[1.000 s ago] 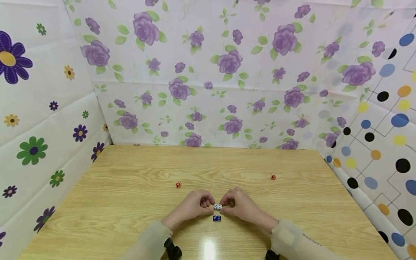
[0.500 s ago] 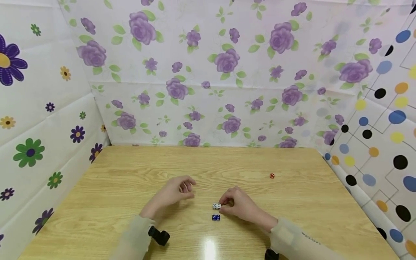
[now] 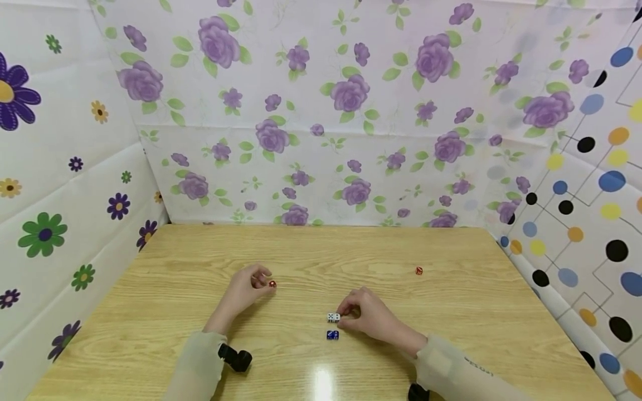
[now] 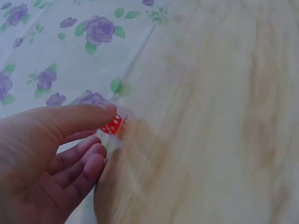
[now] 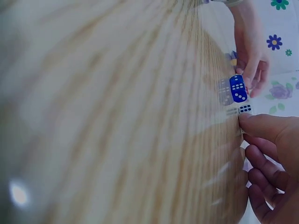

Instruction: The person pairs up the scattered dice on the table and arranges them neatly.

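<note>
"What's nearest you?"

"Blue dice (image 3: 332, 335), lower centre. Just above them, my right hand (image 3: 369, 317) pinches the white dice (image 3: 333, 317)."

"And your left hand (image 3: 243, 291)?"

"Left of centre, at the near red die (image 3: 272, 284); whether pinching, I can't tell. The far red die (image 3: 418, 270) lies right of centre."

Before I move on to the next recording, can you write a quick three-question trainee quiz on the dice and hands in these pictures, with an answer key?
1. True or false: the blue dice lie nearer the person than the white dice.

2. Which dice does the right hand touch?
a) the blue dice
b) the white dice
c) both pairs

3. How many red dice show in the head view, and where?

Key:
1. True.
2. b.
3. Two: one at the fingertips of the left hand, the other farther back and to the right of the right hand.
</note>
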`<state>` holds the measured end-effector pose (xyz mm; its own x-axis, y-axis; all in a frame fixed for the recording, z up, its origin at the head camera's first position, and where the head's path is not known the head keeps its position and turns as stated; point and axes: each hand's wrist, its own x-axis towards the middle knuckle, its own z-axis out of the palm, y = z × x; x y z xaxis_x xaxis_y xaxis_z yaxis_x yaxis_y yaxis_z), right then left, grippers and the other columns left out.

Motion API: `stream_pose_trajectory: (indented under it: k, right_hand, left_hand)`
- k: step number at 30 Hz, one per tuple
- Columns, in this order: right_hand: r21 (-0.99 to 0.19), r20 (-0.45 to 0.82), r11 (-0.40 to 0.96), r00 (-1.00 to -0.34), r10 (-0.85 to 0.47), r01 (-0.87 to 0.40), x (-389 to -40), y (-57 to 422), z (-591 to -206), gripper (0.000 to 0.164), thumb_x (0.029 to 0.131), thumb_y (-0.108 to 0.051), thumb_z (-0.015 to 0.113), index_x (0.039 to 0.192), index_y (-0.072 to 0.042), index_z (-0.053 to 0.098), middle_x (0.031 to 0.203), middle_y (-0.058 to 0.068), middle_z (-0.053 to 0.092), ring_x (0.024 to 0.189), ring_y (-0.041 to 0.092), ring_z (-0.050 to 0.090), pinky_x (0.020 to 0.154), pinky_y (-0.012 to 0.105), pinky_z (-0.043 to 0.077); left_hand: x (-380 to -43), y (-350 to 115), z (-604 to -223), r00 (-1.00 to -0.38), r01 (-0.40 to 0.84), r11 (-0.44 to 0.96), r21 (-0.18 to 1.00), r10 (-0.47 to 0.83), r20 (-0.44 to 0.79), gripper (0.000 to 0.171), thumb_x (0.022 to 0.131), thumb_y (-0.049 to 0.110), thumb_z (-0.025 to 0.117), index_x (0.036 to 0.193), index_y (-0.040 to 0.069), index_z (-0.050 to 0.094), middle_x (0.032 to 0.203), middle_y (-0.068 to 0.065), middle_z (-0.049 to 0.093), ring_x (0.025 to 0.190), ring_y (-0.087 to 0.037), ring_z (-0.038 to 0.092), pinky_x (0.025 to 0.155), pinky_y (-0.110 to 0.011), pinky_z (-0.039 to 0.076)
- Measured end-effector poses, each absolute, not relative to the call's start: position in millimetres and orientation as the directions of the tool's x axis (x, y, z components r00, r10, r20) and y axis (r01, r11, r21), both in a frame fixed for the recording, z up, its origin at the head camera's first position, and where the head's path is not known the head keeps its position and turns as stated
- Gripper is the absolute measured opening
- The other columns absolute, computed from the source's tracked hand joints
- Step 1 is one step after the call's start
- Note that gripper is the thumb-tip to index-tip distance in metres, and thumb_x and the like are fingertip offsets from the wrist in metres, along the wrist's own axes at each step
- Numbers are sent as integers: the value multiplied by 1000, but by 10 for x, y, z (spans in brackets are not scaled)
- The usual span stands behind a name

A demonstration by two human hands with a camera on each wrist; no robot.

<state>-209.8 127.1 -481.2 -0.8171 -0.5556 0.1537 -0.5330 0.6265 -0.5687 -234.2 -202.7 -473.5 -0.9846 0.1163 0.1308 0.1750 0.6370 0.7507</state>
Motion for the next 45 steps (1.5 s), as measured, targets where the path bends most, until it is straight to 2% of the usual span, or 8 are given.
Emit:
stream_pose_trajectory:
  k: [6,12,26,34,45]
  right_hand:
    - [-576,150,628,-823,-548,-523,-2087,1275,-4817,14,80,-29,83,90,-24,75,87,-12,68,83,5,49,72,19,40]
    - [-576,155,625,-821,-550,-527,-2084,1270,-4811,14,80,-28,83,91,-24,75,87,-12,68,84,6,49,73,19,41]
    - [-581,154,624,-823,-547,-523,-2094,1278,-4822,14,80,-30,83,90,-25,74,87,-13,67,84,6,49,72,20,40]
    - [-579,155,626,-825,-544,-522,-2089,1274,-4822,14,80,-29,83,89,-25,74,86,-13,67,84,6,49,72,20,40]
    - [-584,155,625,-827,-540,-518,-2085,1269,-4815,14,79,-29,83,90,-24,74,86,-12,68,83,7,49,72,20,39]
  left_hand:
    - [-2358,-2046,-4803,-985,173,650,740,111,133,20,82,16,81,98,10,70,88,-4,65,75,-12,55,68,-22,46]
    - [-2362,-2039,-4812,-988,156,647,746,90,129,15,82,15,81,93,11,71,88,-3,66,76,-12,56,68,-21,46]
    - [-2358,-2017,-4792,-983,177,659,731,91,156,10,82,12,80,90,10,74,84,-3,66,73,-11,55,65,-21,45]
    - [-2360,-1919,-4779,-989,149,648,747,85,124,11,81,12,81,89,10,74,86,-4,66,74,-10,56,65,-20,46]
    - [-2412,-1626,-4788,-980,189,630,754,168,105,8,81,11,80,88,11,75,80,0,69,70,-8,58,64,-21,48]
